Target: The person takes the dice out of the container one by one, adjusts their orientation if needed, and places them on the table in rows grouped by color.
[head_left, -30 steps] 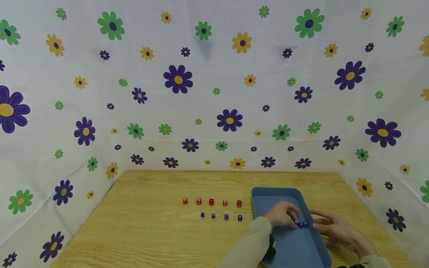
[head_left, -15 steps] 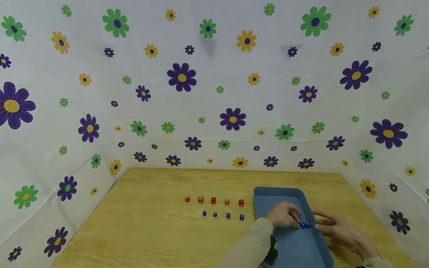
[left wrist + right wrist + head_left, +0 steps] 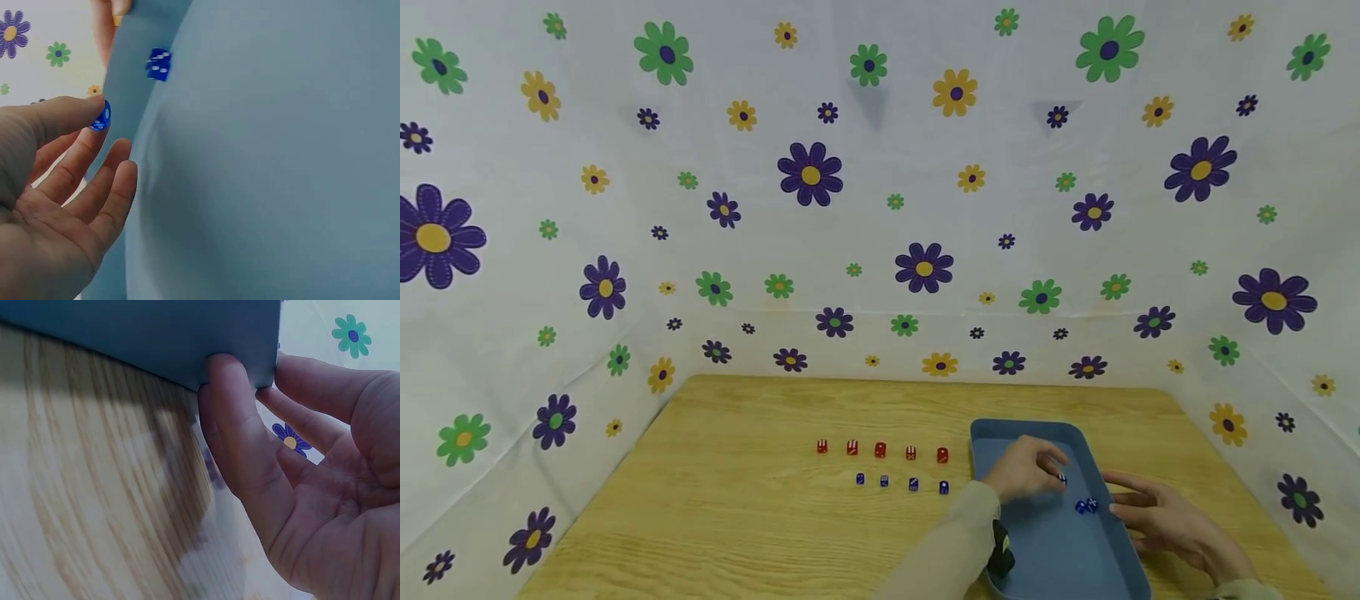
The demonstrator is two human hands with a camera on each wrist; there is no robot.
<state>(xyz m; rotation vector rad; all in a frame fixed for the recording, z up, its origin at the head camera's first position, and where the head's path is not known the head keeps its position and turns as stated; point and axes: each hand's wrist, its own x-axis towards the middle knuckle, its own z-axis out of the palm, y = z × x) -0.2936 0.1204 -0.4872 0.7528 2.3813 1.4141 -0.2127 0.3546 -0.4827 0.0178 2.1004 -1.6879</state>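
Observation:
My left hand (image 3: 1028, 467) is over the blue tray (image 3: 1052, 575), pinching a blue die (image 3: 101, 117) between thumb and forefinger. The other fingers of that hand spread loosely in the left wrist view. Below and to the right of it in the head view, a pair of blue dice (image 3: 1086, 506) lies on the tray floor near the right wall. My right hand (image 3: 1172, 521) holds the tray's right side, with the thumb (image 3: 331, 384) at the rim and a finger (image 3: 234, 394) against the outer wall (image 3: 144, 337).
Left of the tray, a row of several red dice (image 3: 881, 450) stands on the wooden table (image 3: 722, 517). In front of it runs a row of several blue dice (image 3: 913, 484). White cloth (image 3: 865, 125) with flower prints encloses the table's back and sides.
My left hand has lifted a blue die off the small group in the tray and moved it slightly up and back. The right hand stays at the tray's side.

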